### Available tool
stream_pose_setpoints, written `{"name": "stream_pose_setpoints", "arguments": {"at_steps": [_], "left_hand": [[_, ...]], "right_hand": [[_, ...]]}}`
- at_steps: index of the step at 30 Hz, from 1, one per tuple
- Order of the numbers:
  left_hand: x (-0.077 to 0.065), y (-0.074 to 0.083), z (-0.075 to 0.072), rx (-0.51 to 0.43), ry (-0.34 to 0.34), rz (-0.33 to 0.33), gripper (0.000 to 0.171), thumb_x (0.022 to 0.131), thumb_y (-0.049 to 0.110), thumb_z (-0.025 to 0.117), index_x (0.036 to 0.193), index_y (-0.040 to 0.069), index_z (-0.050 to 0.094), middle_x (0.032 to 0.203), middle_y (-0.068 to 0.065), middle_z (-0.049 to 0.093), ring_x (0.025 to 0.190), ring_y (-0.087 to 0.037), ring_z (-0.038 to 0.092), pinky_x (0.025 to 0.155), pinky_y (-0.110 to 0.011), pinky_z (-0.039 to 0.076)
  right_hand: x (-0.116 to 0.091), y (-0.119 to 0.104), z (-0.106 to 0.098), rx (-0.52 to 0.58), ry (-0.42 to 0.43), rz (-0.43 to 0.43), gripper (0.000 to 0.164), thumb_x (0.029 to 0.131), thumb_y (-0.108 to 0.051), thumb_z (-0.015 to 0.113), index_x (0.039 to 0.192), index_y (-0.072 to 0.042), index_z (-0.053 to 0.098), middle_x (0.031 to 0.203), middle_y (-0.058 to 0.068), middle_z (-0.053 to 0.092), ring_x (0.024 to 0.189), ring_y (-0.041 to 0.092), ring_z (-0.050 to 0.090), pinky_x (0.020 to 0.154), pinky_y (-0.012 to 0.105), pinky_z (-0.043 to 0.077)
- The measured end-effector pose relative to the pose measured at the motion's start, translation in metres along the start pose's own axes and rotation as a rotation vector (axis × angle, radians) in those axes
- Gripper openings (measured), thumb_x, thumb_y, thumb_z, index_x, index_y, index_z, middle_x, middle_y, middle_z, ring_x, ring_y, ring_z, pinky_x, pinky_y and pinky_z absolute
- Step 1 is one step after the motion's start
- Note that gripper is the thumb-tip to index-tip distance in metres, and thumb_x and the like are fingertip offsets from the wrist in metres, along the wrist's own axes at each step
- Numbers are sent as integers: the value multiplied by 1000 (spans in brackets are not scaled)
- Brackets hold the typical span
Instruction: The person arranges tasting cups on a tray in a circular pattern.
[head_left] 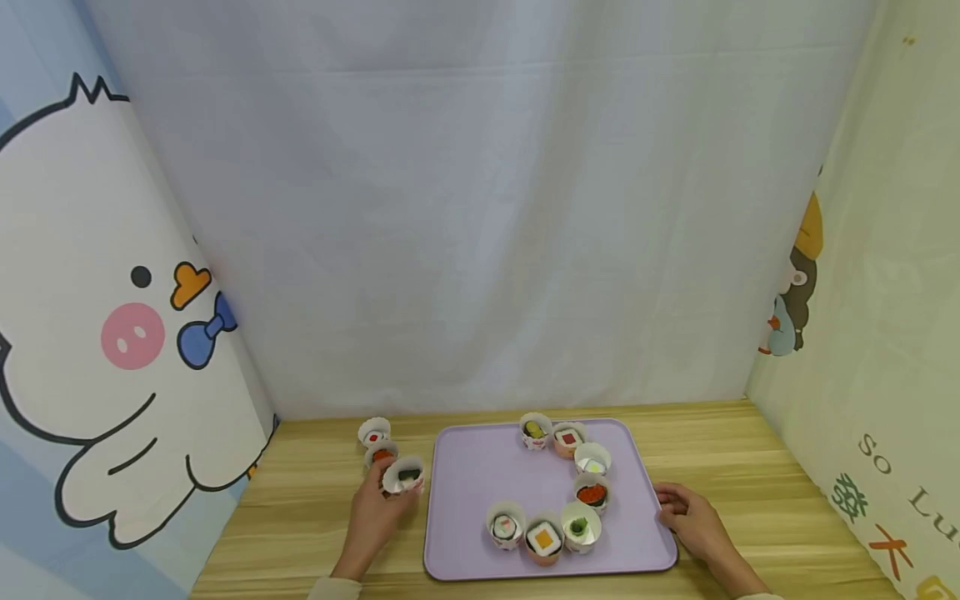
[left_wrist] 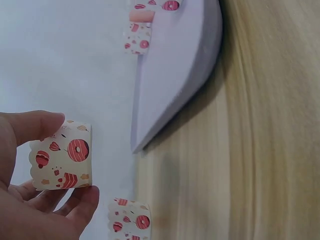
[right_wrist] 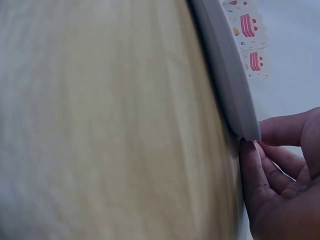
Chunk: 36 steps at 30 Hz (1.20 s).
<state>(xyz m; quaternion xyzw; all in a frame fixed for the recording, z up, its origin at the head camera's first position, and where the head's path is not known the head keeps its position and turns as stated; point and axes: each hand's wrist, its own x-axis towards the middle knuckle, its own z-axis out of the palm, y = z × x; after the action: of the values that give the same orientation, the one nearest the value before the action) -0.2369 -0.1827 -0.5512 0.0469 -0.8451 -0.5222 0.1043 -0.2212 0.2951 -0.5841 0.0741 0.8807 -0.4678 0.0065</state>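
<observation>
My left hand (head_left: 377, 512) grips a paper baking cup (left_wrist: 62, 157) printed with cakes and doughnuts, thumb on one side and fingers on the other. A small dark-topped sushi piece (head_left: 408, 475) shows inside the cup, raised just left of the lilac tray (head_left: 472, 467). At the tray's right edge, my right hand (head_left: 692, 518) pinches the rim between thumb and fingers (right_wrist: 254, 172). Several sushi-filled paper cups stand on the tray in a curve, among them one with red roe (head_left: 592, 495) and one with a green topping (head_left: 579, 527).
Behind the left hand, two more cups stand on the wooden table (head_left: 292, 517), one with a red-centred white piece (head_left: 373, 435), the other with an orange-red topping (head_left: 382, 455). A pale cloth (head_left: 487, 233) hangs behind the table, with printed cloths at both sides.
</observation>
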Motion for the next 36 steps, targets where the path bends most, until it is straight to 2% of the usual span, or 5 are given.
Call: {"name": "stream_pose_setpoints", "arguments": {"at_steps": [7,13,17,29,36], "left_hand": [[-2,13,4,-20,-32,31,59,77,15,82,128,3,55,120,-20,66,108,-29,64,85,-30,53],[-4,18,9,-63,-81,34,62,76,14,82,129,2,53,122,-21,64,109,-31,64,81,-26,53],[-3,19,16,-89,-115,25,62,76,14,81,130,2,53,124,-20,62,110,-32,63,83,-29,54],[-5,24,37,3,-194,82,61,73,15,81,128,3,56,118,-19,66,104,-29,64,81,-37,54],[-3,25,51,38,-239,118,57,72,11,78,124,4,57,111,-15,69,96,-24,64,77,-32,51]], "right_hand": [[0,1,0,6,1,-3,46,82,4,66,128,6,58,113,17,67,90,10,61,71,18,49],[0,0,0,2,4,-5,46,82,4,66,128,7,58,112,17,67,91,11,61,71,18,49],[0,0,1,-4,4,-2,46,82,4,67,128,6,58,112,17,67,91,12,61,71,18,49],[-1,0,0,-2,4,-3,46,82,4,67,127,6,59,112,17,67,90,10,61,71,18,49],[-1,-1,0,4,3,-3,45,82,4,67,127,6,59,112,17,67,90,11,61,71,18,49]]}}
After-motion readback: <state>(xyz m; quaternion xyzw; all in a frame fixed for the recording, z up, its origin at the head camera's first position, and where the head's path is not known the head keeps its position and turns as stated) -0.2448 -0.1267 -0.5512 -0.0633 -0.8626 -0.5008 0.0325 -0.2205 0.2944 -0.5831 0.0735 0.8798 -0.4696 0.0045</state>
